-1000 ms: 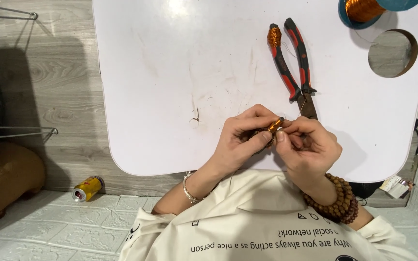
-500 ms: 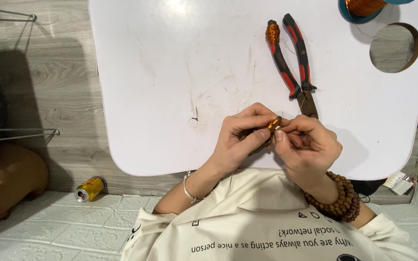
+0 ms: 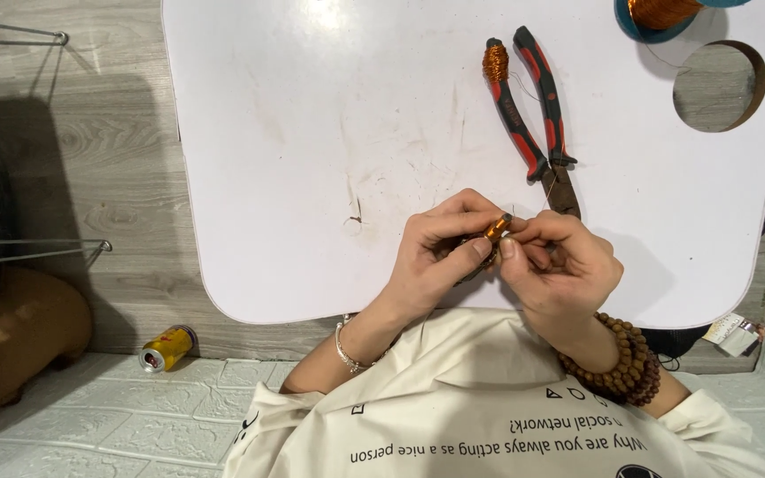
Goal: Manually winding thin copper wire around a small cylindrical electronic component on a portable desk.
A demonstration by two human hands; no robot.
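Small copper-wire coil (image 3: 497, 230) pinched between my left hand (image 3: 440, 252) and right hand (image 3: 560, 265), just below the pliers (image 3: 533, 133) on the desk (image 3: 312, 133). Best to keep fingertips tight and turns snug, wire taut.

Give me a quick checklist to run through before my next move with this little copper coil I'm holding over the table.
1. Coil pinched by both hands: ok; left hand and right hand meet at it.
2. Coil over the table, not past its edge: ok.
3. Pliers near: ok; they lie just beyond the right hand, handles pointing away.
4. Wire spool in view: ok, at the far right corner, partly cut off.
5. Wire from coil to spool free of tangles: cannot tell, too thin to follow.
6. Coil wound tight: cannot tell, fingers hide most.
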